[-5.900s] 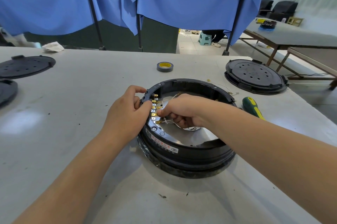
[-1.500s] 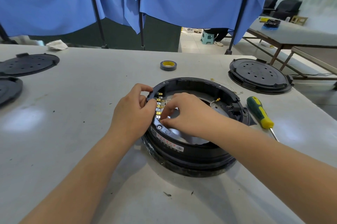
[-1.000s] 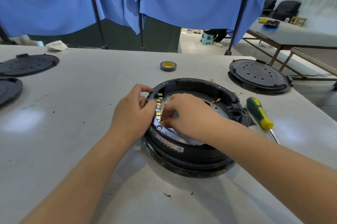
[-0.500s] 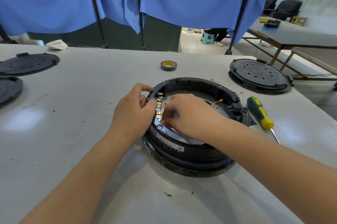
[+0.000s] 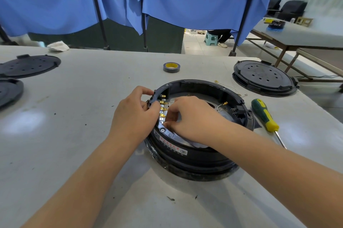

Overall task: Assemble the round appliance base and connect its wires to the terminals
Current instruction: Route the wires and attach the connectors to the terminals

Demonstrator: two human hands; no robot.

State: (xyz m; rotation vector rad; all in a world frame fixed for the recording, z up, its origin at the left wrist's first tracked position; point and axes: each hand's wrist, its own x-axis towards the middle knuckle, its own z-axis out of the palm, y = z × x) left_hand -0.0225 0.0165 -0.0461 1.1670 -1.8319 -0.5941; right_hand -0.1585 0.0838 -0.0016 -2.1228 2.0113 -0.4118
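The round black appliance base (image 5: 194, 155) sits open side up in the middle of the grey table (image 5: 74, 116). A row of brass terminals (image 5: 162, 106) runs along its left inner rim. My left hand (image 5: 135, 116) grips that left rim from outside, thumb and fingers curled round it. My right hand (image 5: 191, 116) reaches inside the base and pinches a white wire (image 5: 171, 102) against the terminals; its fingertips are hidden. Another white wire with a brass connector (image 5: 222, 105) lies loose inside on the right.
A green and yellow screwdriver (image 5: 264, 115) lies just right of the base. A roll of tape (image 5: 171, 67) sits behind it. Black round covers lie at the far right (image 5: 263, 79) and far left (image 5: 27, 65). Blue curtains hang behind the table.
Both hands stay at the terminal row throughout. My right hand has shifted slightly along the terminals, its fingers curling in closer; the base has not moved.
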